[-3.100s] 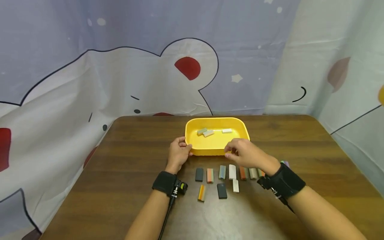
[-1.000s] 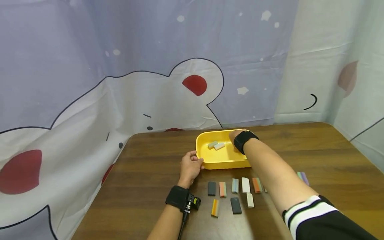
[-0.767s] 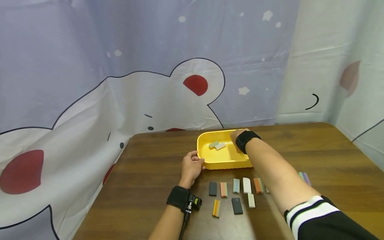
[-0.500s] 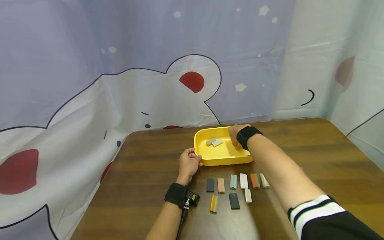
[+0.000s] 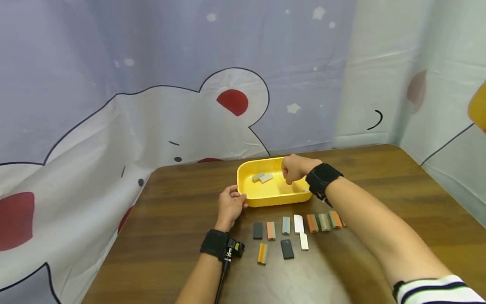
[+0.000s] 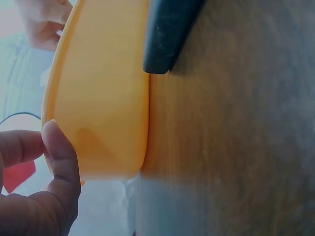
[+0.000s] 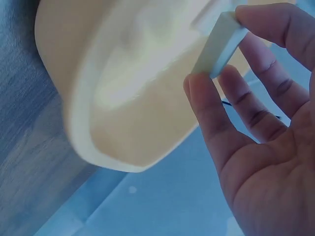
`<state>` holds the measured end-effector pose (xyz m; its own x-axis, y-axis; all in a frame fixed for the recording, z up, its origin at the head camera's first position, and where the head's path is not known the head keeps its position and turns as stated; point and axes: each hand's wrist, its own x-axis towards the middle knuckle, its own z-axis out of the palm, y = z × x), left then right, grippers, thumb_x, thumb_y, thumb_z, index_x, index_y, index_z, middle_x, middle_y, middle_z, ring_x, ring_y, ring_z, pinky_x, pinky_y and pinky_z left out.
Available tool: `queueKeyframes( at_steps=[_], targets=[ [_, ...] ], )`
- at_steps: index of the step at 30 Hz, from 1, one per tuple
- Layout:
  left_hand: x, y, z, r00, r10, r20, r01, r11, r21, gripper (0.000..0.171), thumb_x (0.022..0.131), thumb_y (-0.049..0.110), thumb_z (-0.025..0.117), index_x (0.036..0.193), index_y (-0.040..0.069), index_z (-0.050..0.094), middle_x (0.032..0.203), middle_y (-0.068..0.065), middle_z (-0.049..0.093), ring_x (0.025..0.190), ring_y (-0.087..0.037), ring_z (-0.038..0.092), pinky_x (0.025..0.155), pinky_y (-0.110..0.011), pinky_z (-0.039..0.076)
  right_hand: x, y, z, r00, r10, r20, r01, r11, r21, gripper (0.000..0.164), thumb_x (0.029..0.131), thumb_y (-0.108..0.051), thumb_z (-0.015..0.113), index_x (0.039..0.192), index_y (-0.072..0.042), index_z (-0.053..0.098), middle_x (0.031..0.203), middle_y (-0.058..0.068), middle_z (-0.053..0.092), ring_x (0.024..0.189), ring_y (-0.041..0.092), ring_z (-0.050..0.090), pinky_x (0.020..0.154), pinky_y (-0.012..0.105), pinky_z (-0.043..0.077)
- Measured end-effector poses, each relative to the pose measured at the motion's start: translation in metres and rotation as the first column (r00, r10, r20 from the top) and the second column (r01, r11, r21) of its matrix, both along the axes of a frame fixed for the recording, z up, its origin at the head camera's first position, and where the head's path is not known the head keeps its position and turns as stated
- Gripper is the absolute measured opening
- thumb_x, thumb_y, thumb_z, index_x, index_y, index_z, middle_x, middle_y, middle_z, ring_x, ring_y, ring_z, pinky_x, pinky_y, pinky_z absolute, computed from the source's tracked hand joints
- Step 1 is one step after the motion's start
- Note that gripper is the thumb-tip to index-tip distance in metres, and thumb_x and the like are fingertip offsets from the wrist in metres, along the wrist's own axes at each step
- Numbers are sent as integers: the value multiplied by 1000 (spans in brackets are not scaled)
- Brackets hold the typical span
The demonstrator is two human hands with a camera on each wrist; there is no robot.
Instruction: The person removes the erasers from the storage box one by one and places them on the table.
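A yellow plastic bin (image 5: pixel 273 200) stands on the table. My left hand (image 5: pixel 229 207) holds its left front corner, with thumb and forefinger pinching the rim in the left wrist view. Over the bin's right part is my right hand (image 5: pixel 298 168). In the right wrist view, its thumb and fingertips pinch a pale, block-shaped eraser (image 7: pixel 219 44), which the hand hides in the head view. Two pale erasers (image 5: pixel 266 177) lie touching inside the bin's left half. Something small and whitish (image 5: pixel 305 191) shows by the bin's front right corner, too small to tell.
In front of the bin lie several erasers: a dark one (image 5: pixel 257 231), an orange-green one (image 5: pixel 271 231), a blue striped one (image 5: pixel 286 225), white ones (image 5: pixel 298 224) and others. The right forearm partly covers the row's right end. A patterned curtain (image 5: pixel 171 126) hangs behind the table.
My right hand has gone from the bin's front rim into its right part and has now risen slightly with an eraser in its fingers. My left hand keeps its hold; the head view has shifted.
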<state>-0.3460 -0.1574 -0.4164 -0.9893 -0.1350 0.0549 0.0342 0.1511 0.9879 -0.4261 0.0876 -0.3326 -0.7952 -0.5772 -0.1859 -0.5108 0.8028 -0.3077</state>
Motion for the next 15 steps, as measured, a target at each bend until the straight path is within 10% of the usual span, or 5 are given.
queueKeyframes(
  at_steps=[15],
  targets=[
    [0,-2,3,999,29,24,-29,1000,-11,46,89,0,65,133,-5,51,96,-15,54,67,-19,59,70,-41,60,72,20,-1,975,118,-190,-167,950,-264,14,74,-4,76,78,-13,66,87,0,59,75,18,54,68,32,50]
  ],
)
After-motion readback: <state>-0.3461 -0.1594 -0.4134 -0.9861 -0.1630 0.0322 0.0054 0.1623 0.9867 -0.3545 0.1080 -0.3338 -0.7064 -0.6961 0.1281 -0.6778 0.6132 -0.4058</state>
